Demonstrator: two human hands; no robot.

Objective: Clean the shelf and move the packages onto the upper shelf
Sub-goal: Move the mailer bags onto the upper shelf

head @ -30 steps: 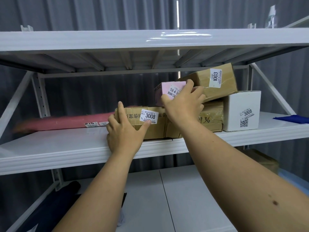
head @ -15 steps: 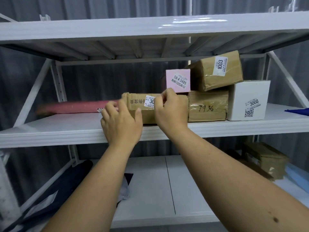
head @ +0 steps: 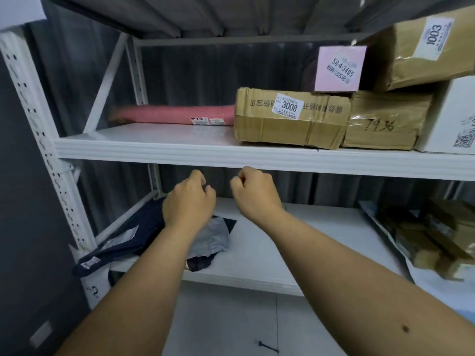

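Note:
My left hand (head: 189, 199) and my right hand (head: 253, 192) hang side by side just below the front edge of the upper shelf (head: 154, 151), fingers curled, holding nothing. On that shelf sits a brown box labelled 3008 (head: 290, 119), with a small pink box (head: 339, 69) on top of it. A second brown box (head: 383, 127), a tilted brown box labelled 1003 (head: 421, 47) and a white box (head: 452, 116) stand to the right. A long pink parcel (head: 174, 114) lies behind at the left. On the lower shelf (head: 257, 253) lie dark and grey mailer bags (head: 123, 240) under my left wrist.
Brown packages on a white bag (head: 437, 240) fill the lower shelf's right end. A white perforated upright (head: 38, 140) and a diagonal brace (head: 105, 80) frame the left side. The grey floor (head: 226, 327) shows below.
Both hands have let go of the 3008 box and dropped below the upper shelf's edge. The view has tilted down and moved closer, so the lower shelf now shows.

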